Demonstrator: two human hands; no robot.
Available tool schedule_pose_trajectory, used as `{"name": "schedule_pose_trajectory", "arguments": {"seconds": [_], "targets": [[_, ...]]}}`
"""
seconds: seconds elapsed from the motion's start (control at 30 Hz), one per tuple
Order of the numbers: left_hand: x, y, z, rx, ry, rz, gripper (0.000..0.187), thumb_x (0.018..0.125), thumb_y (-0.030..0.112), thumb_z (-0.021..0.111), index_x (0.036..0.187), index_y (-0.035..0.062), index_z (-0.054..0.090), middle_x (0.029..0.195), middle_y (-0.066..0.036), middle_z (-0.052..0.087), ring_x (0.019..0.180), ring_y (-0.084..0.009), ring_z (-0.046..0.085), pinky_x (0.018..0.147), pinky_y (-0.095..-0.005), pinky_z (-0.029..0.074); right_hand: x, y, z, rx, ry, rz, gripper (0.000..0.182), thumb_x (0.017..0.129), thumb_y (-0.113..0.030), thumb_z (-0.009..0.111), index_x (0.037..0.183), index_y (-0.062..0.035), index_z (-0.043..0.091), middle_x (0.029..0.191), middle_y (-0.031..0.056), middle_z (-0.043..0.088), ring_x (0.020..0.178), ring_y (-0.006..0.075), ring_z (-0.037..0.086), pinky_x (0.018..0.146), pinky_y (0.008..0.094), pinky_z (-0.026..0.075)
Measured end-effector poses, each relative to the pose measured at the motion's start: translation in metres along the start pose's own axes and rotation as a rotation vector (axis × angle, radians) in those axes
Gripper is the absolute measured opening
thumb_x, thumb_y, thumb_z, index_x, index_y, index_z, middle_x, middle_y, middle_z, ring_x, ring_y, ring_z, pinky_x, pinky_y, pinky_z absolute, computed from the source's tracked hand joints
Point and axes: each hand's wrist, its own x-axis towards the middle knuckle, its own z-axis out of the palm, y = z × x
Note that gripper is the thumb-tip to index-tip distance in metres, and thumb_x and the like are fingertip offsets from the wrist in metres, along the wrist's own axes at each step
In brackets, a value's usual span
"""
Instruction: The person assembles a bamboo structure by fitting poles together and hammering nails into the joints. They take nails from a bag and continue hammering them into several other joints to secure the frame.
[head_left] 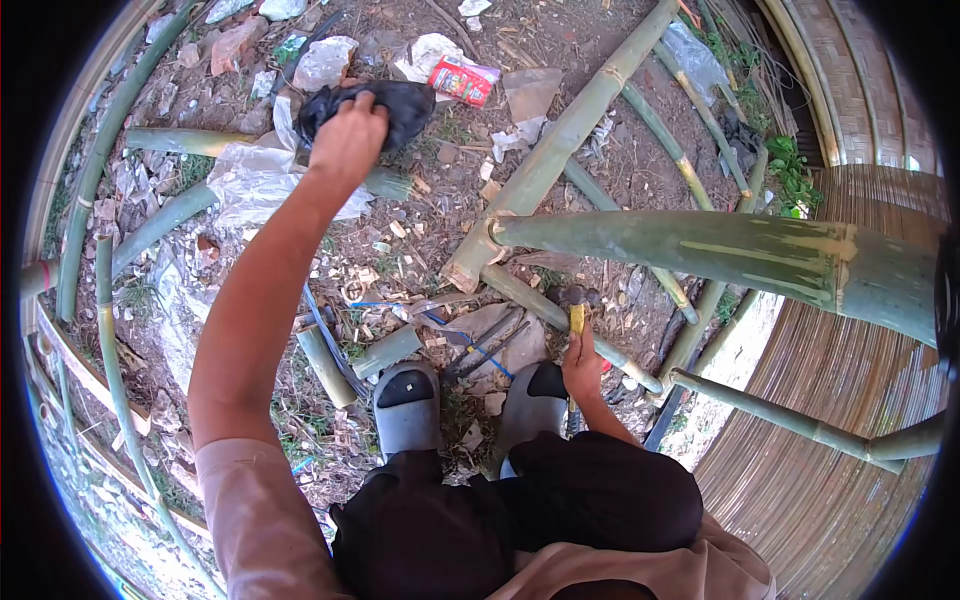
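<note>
Pinching a black plastic bag (408, 108) from above, the left hand (350, 135) has its fingers bent together into the crumpled film; whether the bag holds anything cannot be told. The bag lies at the upper left, beside pale rocks (325, 62) and just above a sheet of clear plastic (250, 185).

The right hand (580, 372) is closed around the handle of a hammer-like tool (577, 318), near the right sandal (530, 420). The tool's dark head points away from the person, and a yellow section shows just above the fingers; how tightly they wrap is partly hidden.

A red packet (462, 82) with pale and coloured print lies near the bag, its lettering too small to read. The left sandal (407, 410) has a small white mark on its dark inner part, also unreadable. A thick green bamboo pole (700, 245) extends rightward above the right hand.
</note>
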Motion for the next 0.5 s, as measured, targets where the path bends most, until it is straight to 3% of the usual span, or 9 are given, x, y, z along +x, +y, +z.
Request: {"name": "schedule_pose_trajectory", "arguments": {"seconds": [0.03,0.1,0.17,0.2,0.27,0.37,0.43,0.5], "targets": [[0.002,-0.004,0.001,-0.003,0.001,0.003,0.013,0.086,0.008,0.061,0.093,0.0044,0.072,0.115,-0.013,0.066,0.103,-0.0298,0.068,0.085,-0.0383,0.058,0.002,-0.003,-0.002,0.009,-0.002,-0.032,0.042,0.105,-0.022,0.051,0.142,-0.0007,0.048,0.060,0.0154,0.056,0.048,0.0226,0.056,0.047,0.0371,0.043],[0.006,-0.018,0.003,-0.060,-0.207,-0.157,0.019,0.094,0.008,0.053,0.100,-0.0006,0.069,0.122,-0.021,0.064,0.096,-0.0363,0.072,0.083,-0.0423,0.060,0.009,-0.009,-0.007,0.024,-0.003,-0.064,0.041,0.106,-0.024,0.049,0.142,-0.0034,0.048,0.059,0.0124,0.054,0.045,0.0200,0.054,0.044,0.0351,0.041],[0.004,-0.026,0.008,-0.072,-0.246,-0.137,0.024,0.098,0.011,0.049,0.107,-0.0025,0.066,0.124,-0.025,0.062,0.091,-0.0394,0.072,0.082,-0.0469,0.059,0.026,-0.060,-0.041,0.675,-0.328,0.684,0.040,0.107,-0.023,0.047,0.143,-0.0042,0.045,0.067,0.0105,0.055,0.044,0.0198,0.052,0.040,0.0324,0.040],[0.005,-0.026,0.013,-0.149,-0.221,-0.267,0.024,0.098,0.012,0.049,0.109,-0.0006,0.066,0.125,-0.024,0.062,0.091,-0.0406,0.072,0.081,-0.0491,0.058,0.029,-0.071,-0.044,0.681,-0.326,0.688,0.040,0.107,-0.023,0.047,0.143,-0.0042,0.045,0.067,0.0105,0.055,0.044,0.0198,0.052,0.040,0.0324,0.040],[0.005,-0.024,0.016,-0.223,-0.202,-0.386,0.025,0.099,0.013,0.048,0.110,0.0012,0.066,0.126,-0.024,0.061,0.091,-0.0417,0.072,0.080,-0.0513,0.058,0.033,-0.088,-0.051,0.759,-0.251,0.592,0.021,0.109,-0.029,0.042,0.120,-0.0120,0.047,0.064,0.0014,0.043,0.040,0.0086,0.039,0.035,0.0245,0.030],[0.000,-0.015,0.008,0.030,0.174,-0.121,0.023,0.093,0.008,0.050,0.107,0.0059,0.068,0.108,-0.015,0.065,0.097,-0.0363,0.067,0.083,-0.0452,0.054,0.059,-0.117,-0.073,0.782,-0.402,0.521,0.030,0.109,-0.028,0.044,0.130,-0.0080,0.048,0.066,0.0038,0.047,0.042,0.0109,0.042,0.036,0.0269,0.033],[-0.023,0.015,-0.012,-0.298,0.379,-0.235,0.025,0.080,-0.001,0.059,0.104,0.0046,0.068,0.105,-0.016,0.062,0.098,-0.0354,0.062,0.084,-0.0478,0.049,0.079,-0.132,-0.079,0.846,-0.435,0.640,0.025,0.108,-0.029,0.045,0.123,-0.0093,0.047,0.068,0.0037,0.047,0.043,0.0108,0.041,0.037,0.0274,0.033],[-0.061,0.064,-0.035,-0.547,0.608,-0.250,0.020,0.083,-0.005,0.057,0.101,0.0012,0.064,0.095,-0.020,0.060,0.090,-0.0399,0.060,0.080,-0.0491,0.049,0.089,-0.147,-0.084,0.912,-0.462,0.752,0.021,0.108,-0.031,0.045,0.115,-0.0107,0.046,0.070,0.0035,0.047,0.045,0.0107,0.040,0.038,0.0278,0.033]]}}
